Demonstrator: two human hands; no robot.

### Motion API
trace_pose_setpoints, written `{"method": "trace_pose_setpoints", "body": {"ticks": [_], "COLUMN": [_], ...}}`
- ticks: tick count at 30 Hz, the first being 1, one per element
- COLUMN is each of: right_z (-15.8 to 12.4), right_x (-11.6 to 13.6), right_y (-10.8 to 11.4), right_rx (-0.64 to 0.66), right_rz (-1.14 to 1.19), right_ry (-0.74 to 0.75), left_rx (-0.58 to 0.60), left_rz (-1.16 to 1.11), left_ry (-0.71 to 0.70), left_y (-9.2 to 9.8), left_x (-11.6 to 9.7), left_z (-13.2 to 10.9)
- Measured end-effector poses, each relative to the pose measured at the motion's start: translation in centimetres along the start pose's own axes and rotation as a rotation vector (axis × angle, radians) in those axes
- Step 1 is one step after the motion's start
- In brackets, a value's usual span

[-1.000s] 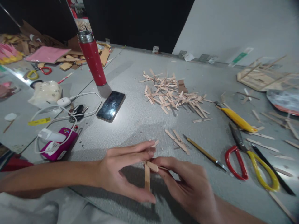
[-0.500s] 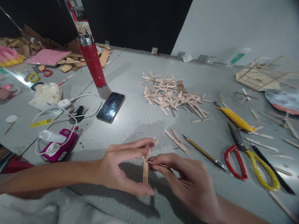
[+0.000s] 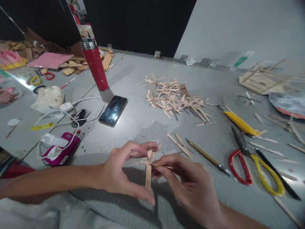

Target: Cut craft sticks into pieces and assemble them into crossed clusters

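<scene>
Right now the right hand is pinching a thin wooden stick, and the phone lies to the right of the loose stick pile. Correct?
Not quite: the phone lies to the left of the loose stick pile, per the head view. The right hand is pinching a thin wooden stick.

Landmark: black phone (image 3: 113, 110) on grey worktop (image 3: 137, 125). Both hands sit right of the phone, on the wearer's side. Right hand (image 3: 190, 183) pinches a thin wooden stick (image 3: 168, 167); left hand (image 3: 124, 173) curves around a small stick assembly (image 3: 148, 176), contact unclear. Stick heap (image 3: 176, 98): right of phone. Red flask (image 3: 95, 66): upright, behind-left of it. Keys (image 3: 81, 115): just left. Purple box (image 3: 64, 148): nearer wearer, left. Scissors (image 3: 245, 149): well right.
</scene>
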State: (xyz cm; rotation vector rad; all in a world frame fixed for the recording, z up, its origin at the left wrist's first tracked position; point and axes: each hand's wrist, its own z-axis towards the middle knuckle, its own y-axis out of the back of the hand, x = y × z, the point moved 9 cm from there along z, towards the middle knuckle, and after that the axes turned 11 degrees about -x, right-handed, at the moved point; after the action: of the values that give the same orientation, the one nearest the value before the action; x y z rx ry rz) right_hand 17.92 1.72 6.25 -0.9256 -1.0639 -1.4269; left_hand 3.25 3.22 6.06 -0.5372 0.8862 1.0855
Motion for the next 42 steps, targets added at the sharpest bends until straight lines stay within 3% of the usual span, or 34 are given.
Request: {"method": "trace_pose_setpoints", "body": {"ticks": [4,7,14,19,22,27,29,32,35,42], "right_z": [0.2,0.5,0.6,0.8,1.1,1.2,1.3,1.3,0.5,0.0], "right_x": [-1.0,-0.9,-1.7,-2.4,-2.7,-3.6,-3.4,-0.9,0.9,0.4], "right_y": [-0.1,0.0,-0.4,-0.6,-0.4,-0.2,0.1,1.0,0.5,-0.2], "right_rx": [-0.001,-0.013,0.026,0.024,0.012,-0.002,-0.029,-0.124,-0.091,0.012], "right_rz": [0.098,0.130,0.190,0.240,0.195,0.081,0.002,-0.235,-0.358,-0.364], "right_ry": [-0.162,-0.178,-0.289,-0.345,-0.315,-0.266,-0.180,0.191,0.481,0.537], "left_rx": [0.031,0.045,-0.076,-0.142,-0.147,-0.145,-0.150,-0.146,-0.107,-0.124], "left_rz": [0.032,0.136,0.351,0.418,0.370,0.216,0.179,0.137,0.094,0.006], "left_ry": [0.030,-0.024,-0.195,-0.197,-0.058,0.365,0.444,0.530,0.596,0.731], "left_y": [0.1,0.0,0.3,0.7,0.8,0.7,0.7,0.5,0.1,-0.3], "left_x": [0.4,0.0,-1.6,-1.7,-0.6,3.1,3.8,4.4,4.8,5.8], "left_z": [0.0,0.3,1.0,1.2,0.9,0.1,-0.1,-0.3,-0.6,-1.3]}}
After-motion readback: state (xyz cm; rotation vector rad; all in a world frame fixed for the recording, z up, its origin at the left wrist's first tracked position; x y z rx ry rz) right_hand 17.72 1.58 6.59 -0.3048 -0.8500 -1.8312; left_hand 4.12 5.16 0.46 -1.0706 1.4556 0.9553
